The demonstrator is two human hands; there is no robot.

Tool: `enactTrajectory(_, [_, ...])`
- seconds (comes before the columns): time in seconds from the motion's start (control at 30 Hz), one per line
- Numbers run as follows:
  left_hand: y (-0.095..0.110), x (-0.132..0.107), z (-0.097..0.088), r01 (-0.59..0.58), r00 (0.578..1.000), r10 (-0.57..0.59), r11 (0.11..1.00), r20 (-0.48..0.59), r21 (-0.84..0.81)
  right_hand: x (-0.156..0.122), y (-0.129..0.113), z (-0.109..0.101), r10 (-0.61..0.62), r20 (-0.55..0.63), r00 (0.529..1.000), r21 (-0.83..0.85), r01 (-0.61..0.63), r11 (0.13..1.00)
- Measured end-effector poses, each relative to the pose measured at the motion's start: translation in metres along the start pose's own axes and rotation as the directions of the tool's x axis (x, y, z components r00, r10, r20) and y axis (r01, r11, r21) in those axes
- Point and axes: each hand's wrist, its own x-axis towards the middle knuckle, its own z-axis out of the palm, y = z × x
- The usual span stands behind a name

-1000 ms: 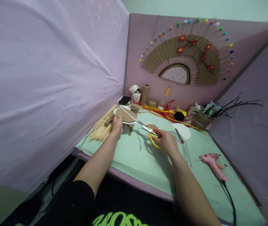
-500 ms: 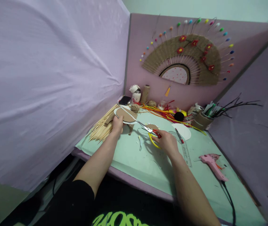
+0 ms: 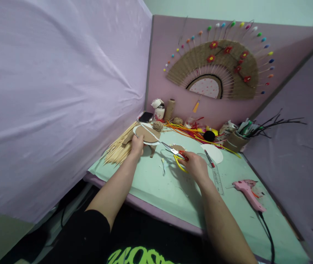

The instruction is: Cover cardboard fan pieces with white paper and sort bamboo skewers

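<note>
My left hand is closed on the near edge of a brown cardboard piece with a white paper border, held over the left part of the table. In my right hand is a pair of scissors with red and yellow handles. Their blades point left, and the tips reach the right edge of the cardboard piece. Whether the blades touch the white border I cannot tell. Behind the scissors lies another round cardboard piece, partly covered. A bundle of bamboo skewers lies left of my left hand.
A pink glue gun with a black cord lies at the right. Near my right hand are a marker, a clear ruler and a white paper half-disc. Twine balls, pipe cleaners and a holder with twigs line the back.
Both hands stay nearly in place, still holding the cardboard and the scissors. The scissor handles appear slightly closer together, and the view has shifted very little.
</note>
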Motion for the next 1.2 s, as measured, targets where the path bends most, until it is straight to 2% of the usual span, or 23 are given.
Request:
enactTrajectory(0.17, [-0.001,0.005,-0.002,0.008,1.0,-0.008,1.0,-0.03,0.003,0.0,0.008,0.0,-0.02,-0.045,0.999,0.031,0.021,0.999])
enactTrajectory(0.27, [0.001,0.005,-0.002,0.021,0.999,-0.022,0.999,-0.047,-0.026,0.004,0.017,0.0,0.035,-0.088,0.995,0.085,-0.027,0.996])
enactTrajectory(0.33, [0.004,0.002,-0.002,0.054,0.998,-0.054,0.997,-0.011,-0.046,0.008,0.023,0.003,0.115,-0.135,0.984,0.196,-0.088,0.977])
enactTrajectory(0.4, [0.007,-0.003,-0.003,0.141,0.985,-0.134,0.988,0.11,-0.056,0.013,0.029,0.007,0.216,-0.139,0.966,0.402,-0.144,0.904])
enactTrajectory(0.43, [0.008,-0.006,-0.003,0.21,0.959,-0.198,0.977,0.201,-0.04,0.015,0.031,0.009,0.259,-0.116,0.959,0.519,-0.164,0.839])
enactTrajectory(0.5, [0.012,-0.012,-0.006,0.334,0.862,-0.319,0.942,0.393,0.031,0.019,0.034,0.012,0.31,-0.043,0.95,0.708,-0.19,0.681])
enactTrajectory(0.57, [0.015,-0.017,-0.009,0.37,0.757,-0.362,0.924,0.544,0.099,0.021,0.033,0.01,0.316,0.002,0.949,0.798,-0.192,0.572])
enactTrajectory(0.6, [0.017,-0.018,-0.01,0.356,0.717,-0.351,0.927,0.603,0.116,0.021,0.033,0.008,0.302,0.0,0.953,0.809,-0.178,0.561])
enactTrajectory(0.67, [0.02,-0.018,-0.013,0.314,0.65,-0.322,0.939,0.689,0.142,0.02,0.032,0.001,0.262,-0.039,0.964,0.771,-0.138,0.622])
enactTrajectory(0.73, [0.022,-0.017,-0.014,0.289,0.616,-0.322,0.941,0.719,0.174,0.018,0.033,-0.008,0.229,-0.109,0.967,0.675,-0.098,0.732])
enactTrajectory(0.77, [0.023,-0.016,-0.015,0.284,0.618,-0.329,0.94,0.714,0.187,0.017,0.035,-0.013,0.212,-0.144,0.967,0.623,-0.077,0.778])
enactTrajectory(0.83, [0.023,-0.014,-0.016,0.286,0.651,-0.342,0.937,0.678,0.199,0.012,0.042,-0.025,0.154,-0.207,0.966,0.54,-0.019,0.841])
enactTrajectory(0.9, [0.021,-0.013,-0.017,0.3,0.67,-0.371,0.928,0.643,0.222,0.005,0.053,-0.038,0.045,-0.232,0.972,0.461,0.069,0.885])
enactTrajectory(0.97, [0.019,-0.012,-0.018,0.314,0.658,-0.417,0.909,0.627,0.274,-0.007,0.067,-0.051,-0.084,-0.225,0.971,0.37,0.165,0.914])
enactTrajectory(1.07, [0.016,-0.011,-0.019,0.309,0.6,-0.492,0.87,0.63,0.385,-0.027,0.085,-0.067,-0.266,-0.173,0.948,0.247,0.303,0.92])
enactTrajectory(1.13, [0.015,-0.012,-0.018,0.293,0.561,-0.527,0.848,0.639,0.443,-0.039,0.092,-0.075,-0.358,-0.117,0.926,0.183,0.375,0.909])
enactTrajectory(1.2, [0.015,-0.014,-0.018,0.276,0.538,-0.545,0.834,0.643,0.477,-0.049,0.096,-0.081,-0.415,-0.083,0.906,0.135,0.423,0.896])
